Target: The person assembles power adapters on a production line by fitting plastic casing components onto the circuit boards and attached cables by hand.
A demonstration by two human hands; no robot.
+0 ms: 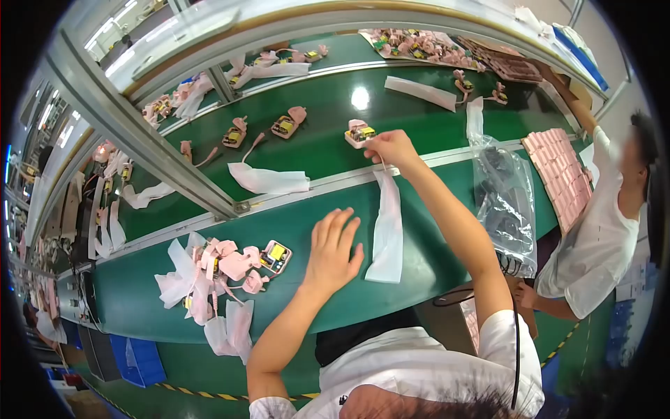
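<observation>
My right hand [392,149] reaches over the green belt, fingers pinched on the edge of an open pink charger housing [359,142] with yellow and dark circuit parts showing. Below that hand, a white sleeve [386,230] with a faint pink content hangs over the rail onto the bench. My left hand [333,250] is held over the green bench with fingers spread and nothing in it. To its left lies a pile of pink charger parts [234,260] with cables and white sleeves. At the pile's right edge, a housing [276,257] shows its yellow-topped board.
More open chargers [285,126] and a white sleeve [269,179] lie on the belt. A metal post [146,115] stands at left. To the right are a clear plastic bag [506,202], a pink tray [558,171] and another person [593,237].
</observation>
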